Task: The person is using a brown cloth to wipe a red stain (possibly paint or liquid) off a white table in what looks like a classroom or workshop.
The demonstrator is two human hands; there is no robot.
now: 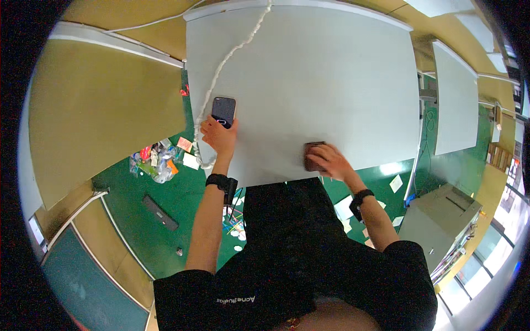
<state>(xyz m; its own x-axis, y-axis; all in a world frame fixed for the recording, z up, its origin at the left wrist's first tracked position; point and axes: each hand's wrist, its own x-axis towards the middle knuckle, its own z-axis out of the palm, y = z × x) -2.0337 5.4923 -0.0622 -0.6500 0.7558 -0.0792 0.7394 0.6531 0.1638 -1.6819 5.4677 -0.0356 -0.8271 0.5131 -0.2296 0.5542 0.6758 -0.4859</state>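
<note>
A white table [306,82] lies before me. My left hand [220,136] is closed around the lower end of a dark smartphone [224,108] near the table's left side. Its screen shows a small lit shape. My right hand [331,161] grips a dark, flat, rectangular object [312,156] at the table's near edge, right of the middle; motion blur hides what it is. A white wrapped cord [223,62] runs from the far edge down the left side, passing beside my left hand. Each wrist wears a black band with a small device.
A tan table [107,107] stands at the left. Below it a pile of mixed plastic litter [159,161] lies on the green floor [136,207], with a dark bar-shaped object [160,212] nearer. A grey cabinet [439,223] stands at the lower right, papers scattered beside it.
</note>
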